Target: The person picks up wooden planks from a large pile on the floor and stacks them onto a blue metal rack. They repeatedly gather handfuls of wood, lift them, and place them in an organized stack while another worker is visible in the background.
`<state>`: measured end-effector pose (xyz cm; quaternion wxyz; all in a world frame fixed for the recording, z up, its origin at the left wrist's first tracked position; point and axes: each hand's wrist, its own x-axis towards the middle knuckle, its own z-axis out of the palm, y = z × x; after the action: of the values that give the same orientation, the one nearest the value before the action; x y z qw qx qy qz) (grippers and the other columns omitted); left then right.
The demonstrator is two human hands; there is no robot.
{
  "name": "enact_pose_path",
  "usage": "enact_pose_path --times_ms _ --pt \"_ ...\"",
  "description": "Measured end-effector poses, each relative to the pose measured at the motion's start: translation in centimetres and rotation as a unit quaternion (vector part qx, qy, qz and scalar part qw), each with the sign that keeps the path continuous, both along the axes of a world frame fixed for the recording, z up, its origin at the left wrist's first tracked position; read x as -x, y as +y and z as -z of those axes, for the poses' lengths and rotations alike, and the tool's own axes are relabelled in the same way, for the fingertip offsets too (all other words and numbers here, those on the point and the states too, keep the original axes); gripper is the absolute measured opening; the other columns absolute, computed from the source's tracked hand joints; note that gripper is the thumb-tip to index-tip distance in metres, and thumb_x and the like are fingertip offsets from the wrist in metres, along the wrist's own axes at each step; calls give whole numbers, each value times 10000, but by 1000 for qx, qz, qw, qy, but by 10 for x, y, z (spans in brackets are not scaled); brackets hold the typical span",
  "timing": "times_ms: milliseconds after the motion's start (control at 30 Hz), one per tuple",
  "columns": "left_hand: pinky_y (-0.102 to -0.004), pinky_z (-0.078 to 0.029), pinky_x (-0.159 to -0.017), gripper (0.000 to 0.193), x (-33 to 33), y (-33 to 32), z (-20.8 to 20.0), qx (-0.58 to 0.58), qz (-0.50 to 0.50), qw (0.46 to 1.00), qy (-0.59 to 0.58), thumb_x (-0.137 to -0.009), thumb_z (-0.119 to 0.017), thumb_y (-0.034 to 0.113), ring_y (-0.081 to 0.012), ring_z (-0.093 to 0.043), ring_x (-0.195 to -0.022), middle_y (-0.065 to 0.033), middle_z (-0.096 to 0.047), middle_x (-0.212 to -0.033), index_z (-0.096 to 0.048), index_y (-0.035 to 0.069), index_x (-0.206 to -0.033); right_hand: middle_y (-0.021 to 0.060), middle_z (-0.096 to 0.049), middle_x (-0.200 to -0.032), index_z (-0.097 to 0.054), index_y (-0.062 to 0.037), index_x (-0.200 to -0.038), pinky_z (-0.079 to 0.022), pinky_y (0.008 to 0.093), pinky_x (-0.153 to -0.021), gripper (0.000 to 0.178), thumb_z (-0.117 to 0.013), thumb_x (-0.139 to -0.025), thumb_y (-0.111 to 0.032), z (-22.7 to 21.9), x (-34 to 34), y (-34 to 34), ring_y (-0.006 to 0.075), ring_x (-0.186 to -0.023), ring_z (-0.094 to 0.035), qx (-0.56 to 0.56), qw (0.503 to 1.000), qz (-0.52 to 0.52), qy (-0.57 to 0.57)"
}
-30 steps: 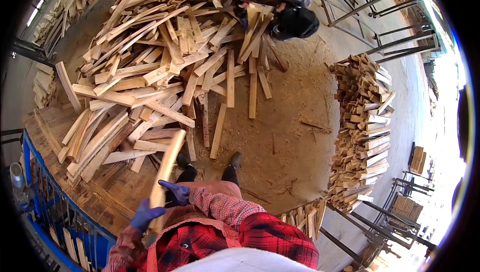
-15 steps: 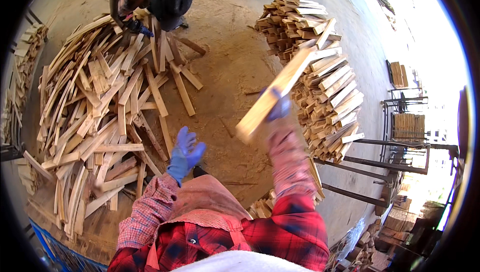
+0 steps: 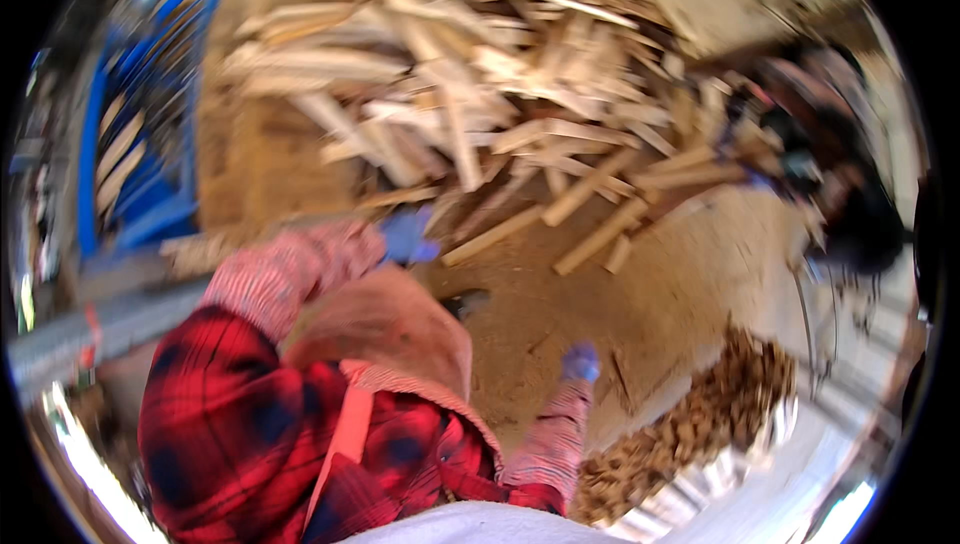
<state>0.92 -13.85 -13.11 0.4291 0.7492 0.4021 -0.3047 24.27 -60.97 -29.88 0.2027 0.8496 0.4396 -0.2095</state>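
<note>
My left hand (image 3: 408,237), in a blue glove, is at the near edge of a big loose pile of wooden slats (image 3: 470,74). Its thumb and fingers look apart, and I make out nothing held in them. Close to its fingertips lies the end of one slat (image 3: 492,236); whether they touch is blurred. My right hand (image 3: 580,362), also gloved in blue, hangs low over the dusty floor, beside the stacked wood pieces (image 3: 690,414). No slat shows in it, but motion smears its fingers.
Another person (image 3: 835,154) bends at the right end of the loose pile. A blue metal frame (image 3: 150,229) with wood pieces in it stands at the left, next to a wooden board surface (image 3: 270,164). A grey beam (image 3: 120,329) runs close to my left elbow.
My view has swung left toward the loose pile. The slat that my right hand held is gone from it. My left hand has come to the pile's edge.
</note>
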Motion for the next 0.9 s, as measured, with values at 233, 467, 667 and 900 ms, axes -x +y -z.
enact_pose_path --times_ms 233,467,667,900 --pt "-413 -302 -1016 688 169 270 48 -551 28 828 94 -789 -523 462 -289 -321 -1281 -132 -331 -1395 -357 72 -1331 10 -618 -902 -549 -68 -1142 -455 232 -588 417 -681 -802 -269 -40 259 312 103 -719 -560 -173 503 496 686" --pt "-381 -347 -992 751 183 458 12 -435 66 853 279 -707 -665 457 -260 -412 -1212 -140 -431 -1306 -400 55 -1282 44 -629 -993 -513 -118 -1174 -477 341 -715 458 -649 -803 -349 -3 256 356 179 -824 -597 -148 506 651 546" --pt "-385 -511 -782 614 161 478 21 -254 43 930 262 -656 -730 271 -303 -619 -921 -181 -619 -1019 -515 10 -1168 111 -572 -1171 -432 -103 -1276 -456 373 -833 506 -571 -852 -340 -4 259 409 235 -986 -571 -129 461 712 514" --pt "-399 -519 -676 535 186 338 -25 -181 -90 972 121 -644 -693 352 -314 -636 -766 -211 -628 -837 -571 6 -1034 146 -428 -1323 -327 -80 -1330 -388 418 -954 557 -470 -899 -402 -82 316 605 289 -1152 -473 -159 245 559 776"
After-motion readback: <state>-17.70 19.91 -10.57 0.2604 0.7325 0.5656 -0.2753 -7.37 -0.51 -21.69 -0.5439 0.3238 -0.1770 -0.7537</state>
